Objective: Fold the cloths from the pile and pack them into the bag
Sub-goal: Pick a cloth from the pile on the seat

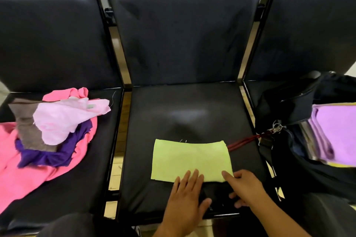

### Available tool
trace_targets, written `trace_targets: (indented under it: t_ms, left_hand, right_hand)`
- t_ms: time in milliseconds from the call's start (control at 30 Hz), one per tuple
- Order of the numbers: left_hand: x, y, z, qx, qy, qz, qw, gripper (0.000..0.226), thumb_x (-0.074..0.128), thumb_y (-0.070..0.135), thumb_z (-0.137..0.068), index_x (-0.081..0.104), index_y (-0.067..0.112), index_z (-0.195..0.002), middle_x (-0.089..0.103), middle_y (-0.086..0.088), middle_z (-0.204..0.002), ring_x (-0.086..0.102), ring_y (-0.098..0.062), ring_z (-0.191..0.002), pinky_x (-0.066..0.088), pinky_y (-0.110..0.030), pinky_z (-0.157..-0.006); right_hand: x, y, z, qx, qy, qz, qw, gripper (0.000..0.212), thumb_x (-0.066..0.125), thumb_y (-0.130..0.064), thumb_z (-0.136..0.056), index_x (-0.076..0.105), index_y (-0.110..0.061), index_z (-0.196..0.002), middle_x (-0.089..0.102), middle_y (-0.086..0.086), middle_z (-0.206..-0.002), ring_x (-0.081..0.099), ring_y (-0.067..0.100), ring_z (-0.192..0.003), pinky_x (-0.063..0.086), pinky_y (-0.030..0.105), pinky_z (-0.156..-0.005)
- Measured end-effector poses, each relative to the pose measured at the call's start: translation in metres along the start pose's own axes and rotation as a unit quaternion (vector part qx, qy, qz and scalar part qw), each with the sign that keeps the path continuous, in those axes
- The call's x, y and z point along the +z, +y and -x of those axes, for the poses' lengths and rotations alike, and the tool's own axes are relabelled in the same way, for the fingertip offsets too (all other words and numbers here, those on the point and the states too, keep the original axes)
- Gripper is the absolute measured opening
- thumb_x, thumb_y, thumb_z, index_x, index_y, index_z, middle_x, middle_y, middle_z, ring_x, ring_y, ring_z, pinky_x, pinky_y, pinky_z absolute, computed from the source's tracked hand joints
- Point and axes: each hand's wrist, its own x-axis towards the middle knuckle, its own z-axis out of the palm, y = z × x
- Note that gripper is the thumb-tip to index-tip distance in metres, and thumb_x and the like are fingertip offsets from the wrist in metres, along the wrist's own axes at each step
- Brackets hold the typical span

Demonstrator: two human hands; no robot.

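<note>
Both hands meet the near edge of a folded lime-green rectangular cloth (pixel 190 159) on the black padded middle seat (pixel 192 113). My left hand (pixel 185 196) lies flat with straight fingers, and my right hand (pixel 244 186) touches the corner with its forefinger. Folding seems underway; next probably one more fold, then the open black fabric bag (pixel 289 159) to my right.

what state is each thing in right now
green cloth, folded flat on the middle seat
pile, unfolded, heaped on the left seat
bag, open, folded purple cloths inside
left hand, flat, fingertips on the green cloth's near edge
right hand, forefinger touching the cloth's near right corner
</note>
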Motion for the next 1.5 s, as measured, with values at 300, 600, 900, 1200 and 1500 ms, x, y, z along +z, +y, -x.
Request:
trace_targets:
  t_ms: [300, 600, 900, 1200, 1500]
  left_hand:
    - [-0.031, -0.001, -0.004, 0.018, -0.002, 0.138, 0.99, 0.083, 0.015, 0.079, -0.091, 0.018, 0.036, -0.162, 0.015, 0.014, -0.17, 0.01, -0.013, -0.158, 0.003, -0.03, -0.127]
    - [-0.109, -0.091, -0.023, -0.186, 0.05, 0.45, 0.872, 0.035, 0.053, 0.029, -0.102, 0.057, 0.026, -0.137, 0.068, 0.003, -0.124, 0.066, -0.016, -0.113, 0.049, -0.031, -0.096]
    - [-0.107, -0.106, -0.026, -0.246, 0.075, 0.508, 0.822, 0.042, 0.056, 0.039, -0.098, 0.056, 0.023, -0.137, 0.07, 0.003, -0.12, 0.067, -0.011, -0.099, 0.053, -0.028, -0.082]
    - [-0.103, -0.107, -0.02, -0.221, 0.152, 0.35, 0.897, 0.048, 0.065, 0.018, -0.094, 0.052, 0.03, -0.139, 0.065, 0.011, -0.102, 0.064, -0.01, -0.091, 0.055, -0.028, -0.083]
    - [-0.091, -0.101, -0.02, -0.191, 0.172, 0.202, 0.945, 0.054, 0.052, 0.017, -0.098, 0.036, 0.032, -0.147, 0.054, 0.003, -0.131, 0.06, -0.019, -0.112, 0.051, -0.034, -0.085]
  right_hand:
    - [0.03, -0.005, -0.008, 0.085, 0.058, -0.373, 0.922, 0.053, 0.08, -0.008, -0.087, 0.054, 0.009, -0.131, 0.065, 0.018, -0.092, 0.065, 0.028, -0.078, 0.055, 0.045, -0.071]
    - [0.062, -0.049, 0.022, -0.064, 0.167, -0.308, 0.934, 0.012, 0.063, -0.022, -0.098, 0.064, -0.013, -0.107, 0.069, 0.008, -0.106, 0.065, 0.026, -0.097, 0.054, 0.047, -0.093]
    - [0.161, -0.075, 0.046, -0.356, -0.028, 0.127, 0.925, 0.051, 0.056, -0.022, -0.102, 0.042, -0.022, -0.152, 0.043, -0.014, -0.152, 0.042, 0.009, -0.141, 0.032, 0.019, -0.116]
    - [0.137, -0.066, 0.035, -0.35, 0.07, 0.049, 0.933, 0.033, 0.076, -0.022, -0.088, 0.061, -0.031, -0.116, 0.049, -0.015, -0.14, 0.046, 0.006, -0.133, 0.037, 0.023, -0.107]
    - [0.116, -0.105, -0.005, 0.01, -0.07, -0.184, 0.981, 0.041, 0.082, -0.027, -0.086, 0.071, -0.004, -0.117, 0.076, 0.014, -0.11, 0.074, 0.032, -0.095, 0.059, 0.051, -0.091]
